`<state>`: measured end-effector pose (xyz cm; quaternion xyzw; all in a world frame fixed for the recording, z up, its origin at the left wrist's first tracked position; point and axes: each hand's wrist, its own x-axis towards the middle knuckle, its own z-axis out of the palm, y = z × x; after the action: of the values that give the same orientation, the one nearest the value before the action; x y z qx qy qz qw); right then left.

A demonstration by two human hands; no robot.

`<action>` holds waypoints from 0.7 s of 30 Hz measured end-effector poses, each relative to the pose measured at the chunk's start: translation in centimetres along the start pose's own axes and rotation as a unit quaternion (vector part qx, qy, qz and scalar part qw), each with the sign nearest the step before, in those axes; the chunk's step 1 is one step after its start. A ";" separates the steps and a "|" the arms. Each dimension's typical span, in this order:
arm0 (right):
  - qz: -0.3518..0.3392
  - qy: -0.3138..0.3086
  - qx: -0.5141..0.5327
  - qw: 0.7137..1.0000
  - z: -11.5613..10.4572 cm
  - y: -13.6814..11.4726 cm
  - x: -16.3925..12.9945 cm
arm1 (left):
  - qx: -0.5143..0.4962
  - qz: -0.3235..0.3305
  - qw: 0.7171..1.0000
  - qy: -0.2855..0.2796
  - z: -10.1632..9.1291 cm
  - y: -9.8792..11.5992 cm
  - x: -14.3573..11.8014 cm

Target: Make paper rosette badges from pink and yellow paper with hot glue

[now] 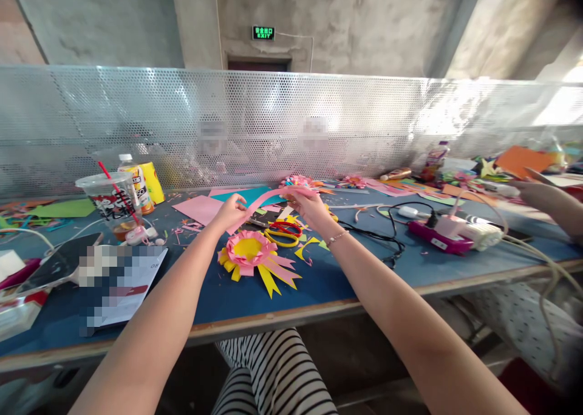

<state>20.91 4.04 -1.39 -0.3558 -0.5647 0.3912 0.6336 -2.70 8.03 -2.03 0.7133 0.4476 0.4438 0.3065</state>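
Observation:
A pink paper strip (263,201) arches between my two hands above the table. My right hand (310,208) is closed on its right end, with the strip pinched between the fingers. At the strip's lower left part, my left hand (232,212) has its fingers curled in against the paper. Below the hands lies a paper rosette (246,251) with a yellow centre, a pink looped ring and pink and yellow tails. Just behind it are red-handled scissors (286,228) and yellow-handled scissors (281,240). Pink paper sheets (195,211) and a teal sheet (257,194) lie beyond my left hand.
A plastic cup (112,202) with a red straw, a bottle (141,187) and a tablet (130,287) stand or lie at left. To the right are a purple power strip (439,240) and black cables (376,236). A perforated metal screen (273,123) borders the back. Another person's arm (546,202) reaches in at right.

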 end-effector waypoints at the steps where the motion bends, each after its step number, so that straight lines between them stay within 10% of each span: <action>1: 0.002 -0.004 -0.066 0.998 -0.1 0.2 0.0 | 0.017 -0.005 1.000 0.016 -0.2 -0.3 0.2; 3: -0.006 -0.029 -0.254 0.967 -0.3 0.5 -0.3 | 0.049 -0.003 0.999 0.021 -0.5 -1.0 0.4; 6: -0.016 -0.128 -0.522 0.843 -0.2 0.8 -0.9 | 0.038 -0.035 0.997 -0.061 -0.8 -1.6 0.3; 9: 0.006 -0.226 -0.616 0.755 0.5 0.9 -1.5 | 0.053 -0.094 0.991 -0.081 -0.9 -1.4 -0.2; 21: 0.040 -0.238 -0.720 0.650 2.5 1.3 -2.2 | 0.148 -0.110 0.980 -0.071 -1.8 -2.4 -0.8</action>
<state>18.17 2.70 -3.21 -0.6172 -0.7857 -0.0420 0.0053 -5.35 8.36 -3.55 0.7272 0.5607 0.2843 0.2755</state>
